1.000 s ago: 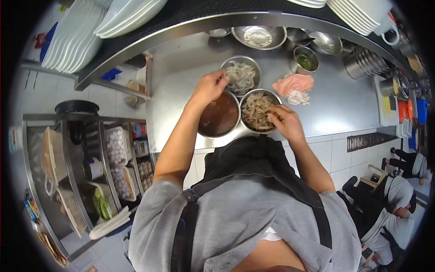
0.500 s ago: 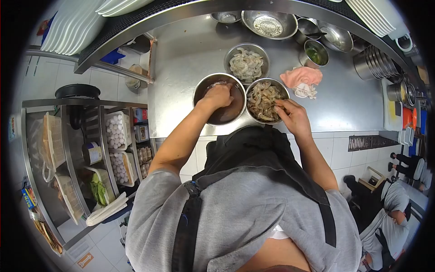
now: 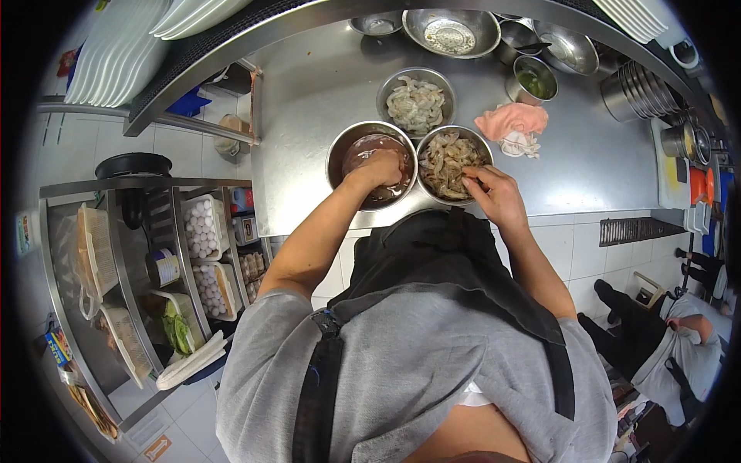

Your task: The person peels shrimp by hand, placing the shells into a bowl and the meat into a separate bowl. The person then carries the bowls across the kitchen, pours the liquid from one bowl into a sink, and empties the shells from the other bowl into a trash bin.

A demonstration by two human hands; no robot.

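While your left hand (image 3: 380,168) dips into the round steel bowl of reddish-brown liquid (image 3: 334,158), its fingertips are hidden under the surface, so you cannot tell from this view whether they are apart or together. Your right hand (image 3: 498,189) reaches over the near rim of the round steel bowl of grey-brown shrimp (image 3: 489,151), its fingers bent and its fingertips at the right side of the grey-brown shrimp (image 3: 444,160); whether they pinch one is too small to tell. These two bowls sit side by side near your edge of the stainless steel table (image 3: 309,85), close to your black apron (image 3: 428,247). Just beyond them you have the round steel bowl of pale, whitish shrimp (image 3: 382,91), with neither hand in it. To its right lies a crumpled pink and white cloth (image 3: 513,120), and behind that cloth stands a small steel pot with green contents (image 3: 533,81). Farther back, under the shelf edge, you see a wide, shallow steel bowl (image 3: 451,35)
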